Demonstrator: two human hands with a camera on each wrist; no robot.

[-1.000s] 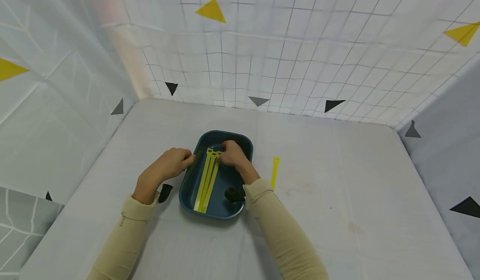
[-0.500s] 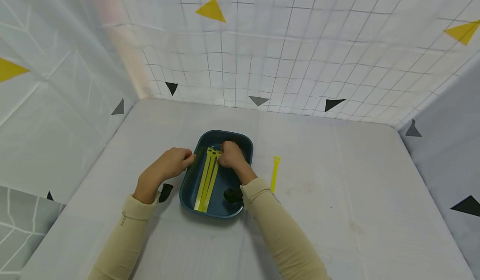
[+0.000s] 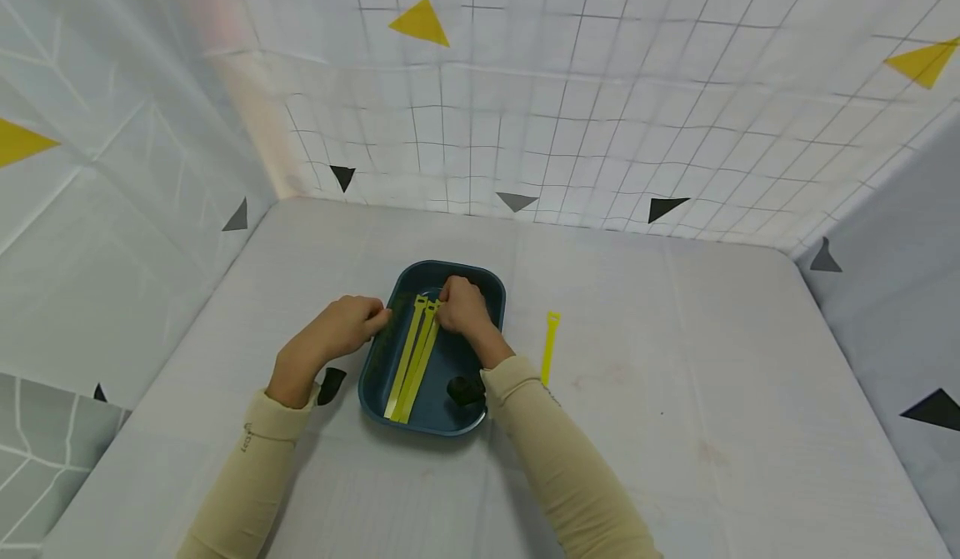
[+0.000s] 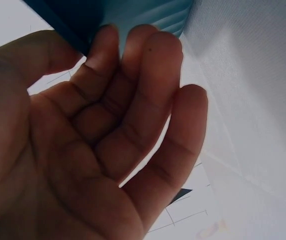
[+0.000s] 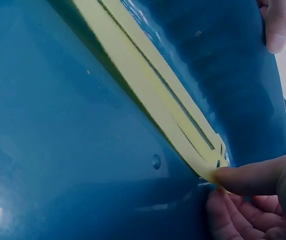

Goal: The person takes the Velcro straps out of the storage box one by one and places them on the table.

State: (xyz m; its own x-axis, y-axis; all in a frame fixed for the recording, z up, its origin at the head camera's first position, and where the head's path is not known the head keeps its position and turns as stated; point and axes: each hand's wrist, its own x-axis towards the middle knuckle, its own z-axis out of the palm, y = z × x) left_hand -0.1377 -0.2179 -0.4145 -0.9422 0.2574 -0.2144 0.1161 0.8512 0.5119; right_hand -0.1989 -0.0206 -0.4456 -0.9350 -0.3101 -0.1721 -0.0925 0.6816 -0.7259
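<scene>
One flat yellow strap (image 5: 150,105) bends, pinched by right hand (image 3: 461,305); left hand (image 3: 345,326) grips tray (image 3: 450,351).

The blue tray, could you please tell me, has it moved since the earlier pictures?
No, not visibly: in the head view, the blue tray sits just as before, below and to the left of the middle grey triangle on the back sheet.

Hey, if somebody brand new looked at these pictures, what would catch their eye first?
Probably the bright yellow straps lying lengthwise in the blue tray, with the right hand pinching one by its far end. Next might come the left hand gripping the tray's left rim and the loose yellow strap on the white tabletop to the tray's right. Behind, yellow triangles stand out on the pale sheeting.
</scene>
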